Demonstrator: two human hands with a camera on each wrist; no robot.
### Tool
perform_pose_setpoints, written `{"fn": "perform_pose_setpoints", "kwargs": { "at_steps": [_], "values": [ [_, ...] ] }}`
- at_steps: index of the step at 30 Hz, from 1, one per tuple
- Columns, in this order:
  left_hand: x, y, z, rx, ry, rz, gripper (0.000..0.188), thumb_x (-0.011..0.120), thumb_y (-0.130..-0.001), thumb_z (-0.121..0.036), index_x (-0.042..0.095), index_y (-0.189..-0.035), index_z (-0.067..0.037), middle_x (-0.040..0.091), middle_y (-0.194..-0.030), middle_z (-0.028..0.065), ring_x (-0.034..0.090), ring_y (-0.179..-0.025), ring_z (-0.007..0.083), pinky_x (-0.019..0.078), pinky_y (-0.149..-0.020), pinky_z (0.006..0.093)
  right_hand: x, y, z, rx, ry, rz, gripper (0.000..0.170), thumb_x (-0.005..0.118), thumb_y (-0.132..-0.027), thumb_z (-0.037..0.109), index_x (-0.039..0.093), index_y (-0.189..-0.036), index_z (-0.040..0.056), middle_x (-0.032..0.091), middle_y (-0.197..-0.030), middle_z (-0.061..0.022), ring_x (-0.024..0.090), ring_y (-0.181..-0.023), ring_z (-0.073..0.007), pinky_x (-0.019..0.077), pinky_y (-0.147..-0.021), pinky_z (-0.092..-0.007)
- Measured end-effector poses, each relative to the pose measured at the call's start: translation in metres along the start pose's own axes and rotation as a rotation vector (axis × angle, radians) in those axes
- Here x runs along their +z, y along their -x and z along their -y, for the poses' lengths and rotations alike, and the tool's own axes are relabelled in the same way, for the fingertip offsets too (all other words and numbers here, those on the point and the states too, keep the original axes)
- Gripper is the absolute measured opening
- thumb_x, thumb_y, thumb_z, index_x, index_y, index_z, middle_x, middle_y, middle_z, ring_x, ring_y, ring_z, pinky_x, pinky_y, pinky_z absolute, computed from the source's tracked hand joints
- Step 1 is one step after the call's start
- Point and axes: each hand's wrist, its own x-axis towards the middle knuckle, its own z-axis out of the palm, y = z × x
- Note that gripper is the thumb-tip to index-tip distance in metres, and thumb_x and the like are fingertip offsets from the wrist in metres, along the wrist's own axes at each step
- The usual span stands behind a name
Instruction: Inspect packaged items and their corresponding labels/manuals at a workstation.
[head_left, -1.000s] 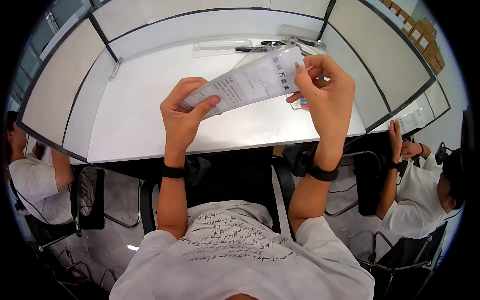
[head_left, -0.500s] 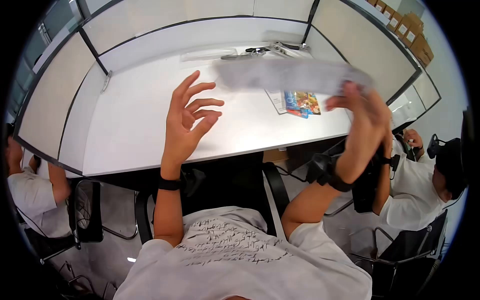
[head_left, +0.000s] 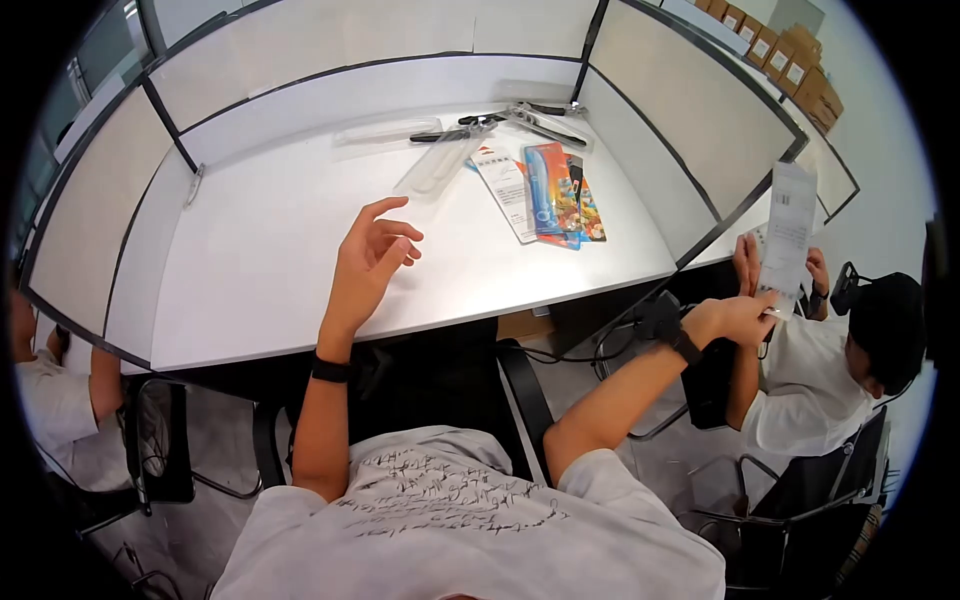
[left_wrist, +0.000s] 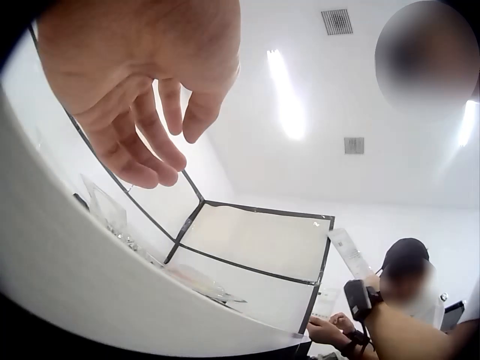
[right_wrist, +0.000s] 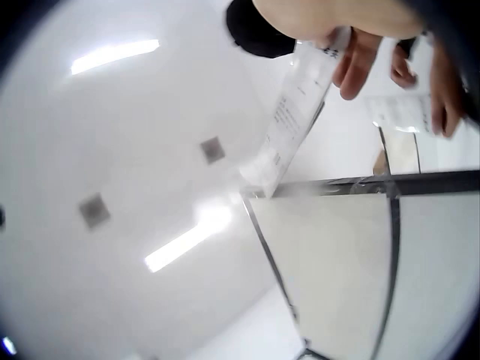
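My right hand [head_left: 742, 320] reaches out past the right-hand partition, pinching the lower end of a long, pale printed plastic packet [head_left: 788, 230] that stands nearly upright. In the right wrist view the packet [right_wrist: 292, 112] slants down from my fingers [right_wrist: 358, 64]. It overlaps the hands of a seated person [head_left: 800, 375] on that side. My left hand [head_left: 365, 265] hovers over the front part of the white table [head_left: 250, 270], fingers loosely bent and holding nothing. The left wrist view also shows this hand [left_wrist: 146, 90] without any object.
Blue-and-orange carded packages [head_left: 552, 195] lie on the table's right side, beside a white printed card [head_left: 507, 190]. Clear plastic trays [head_left: 440, 165] and black-handled metal tools [head_left: 540, 122] are at the back. Partition walls [head_left: 690, 110] enclose the table; a chair armrest [head_left: 525, 385] is below my right arm.
The packet was held between both hands over the table. My left hand let go, and my right hand carried it rightward past the partition toward the seated person. The carded packages came into view.
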Motion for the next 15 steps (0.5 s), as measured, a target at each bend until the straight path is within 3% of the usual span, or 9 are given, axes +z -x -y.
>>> {"fn": "perform_pose_setpoints", "kwargs": {
  "at_steps": [1, 4, 6, 10, 12, 14, 15],
  "values": [
    [0.002, 0.000, 0.001, -0.002, -0.004, -0.005, 0.044, 0.062, -0.106, -0.008, 0.056, -0.150, -0.006, 0.074, -0.108, 0.0108, 0.071, -0.094, 0.0177, 0.0577, -0.087, 0.0329, -0.003, -0.003, -0.005, -0.003, 0.001, -0.001, 0.048, 0.058, -0.108, 0.016, 0.049, -0.105, -0.0309, 0.068, -0.103, -0.0482, 0.077, -0.079, -0.0448, 0.0703, -0.070, -0.0540],
    [0.001, -0.001, 0.005, -0.008, -0.011, 0.006, 0.043, 0.062, -0.106, -0.008, 0.057, -0.149, -0.005, 0.075, -0.109, 0.0108, 0.071, -0.094, 0.0175, 0.0578, -0.087, 0.0325, -0.013, -0.014, -0.019, 0.031, -0.125, -0.253, 0.038, 0.062, -0.106, 0.006, 0.047, -0.101, -0.0287, 0.066, -0.103, -0.0473, 0.078, -0.086, -0.0452, 0.0738, -0.073, -0.0466],
    [0.001, -0.001, 0.008, -0.010, -0.005, 0.013, 0.043, 0.062, -0.106, -0.008, 0.057, -0.148, -0.005, 0.075, -0.109, 0.0107, 0.071, -0.094, 0.0173, 0.0579, -0.087, 0.0323, -0.018, -0.015, -0.028, 0.015, -0.155, -0.261, 0.032, 0.064, -0.104, 0.003, 0.050, -0.098, -0.0250, 0.067, -0.100, -0.0440, 0.079, -0.084, -0.0446, 0.0740, -0.070, -0.0429],
    [0.000, -0.002, 0.014, -0.005, -0.009, 0.050, 0.041, 0.061, -0.106, -0.007, 0.058, -0.147, -0.005, 0.075, -0.108, 0.0105, 0.072, -0.095, 0.0167, 0.0585, -0.087, 0.0318, -0.013, -0.003, -0.063, 0.211, 0.261, -0.085, 0.022, 0.068, -0.098, -0.004, 0.059, -0.102, -0.0241, 0.069, -0.100, -0.0386, 0.079, -0.073, -0.0397, 0.0739, -0.063, -0.0423],
    [0.002, -0.002, 0.011, -0.017, -0.015, 0.041, 0.040, 0.061, -0.107, -0.007, 0.059, -0.147, -0.005, 0.075, -0.107, 0.0104, 0.072, -0.095, 0.0167, 0.0587, -0.088, 0.0318, -0.007, -0.002, -0.079, 0.254, 0.194, -0.077, 0.022, 0.068, -0.096, -0.008, 0.061, -0.110, -0.0237, 0.071, -0.102, -0.0355, 0.079, -0.075, -0.0401, 0.0741, -0.065, -0.0422],
    [0.006, -0.002, 0.010, -0.034, -0.017, 0.053, 0.040, 0.061, -0.107, -0.008, 0.059, -0.146, -0.005, 0.076, -0.107, 0.0103, 0.072, -0.095, 0.0167, 0.0589, -0.088, 0.0317, -0.012, 0.001, -0.085, 0.182, 0.230, 0.023, 0.022, 0.065, -0.100, -0.002, 0.061, -0.111, -0.0208, 0.073, -0.097, -0.0327, 0.080, -0.076, -0.0373, 0.0730, -0.066, -0.0404],
    [0.003, -0.001, 0.007, -0.037, -0.035, 0.051, 0.039, 0.061, -0.107, -0.008, 0.060, -0.146, -0.005, 0.076, -0.107, 0.0103, 0.072, -0.096, 0.0168, 0.0591, -0.088, 0.0317, -0.020, -0.013, -0.131, 0.274, 0.268, 0.259, 0.027, 0.061, -0.105, 0.006, 0.063, -0.111, -0.0196, 0.075, -0.100, -0.0264, 0.081, -0.082, -0.0357, 0.0724, -0.071, -0.0433]
  ]
}}
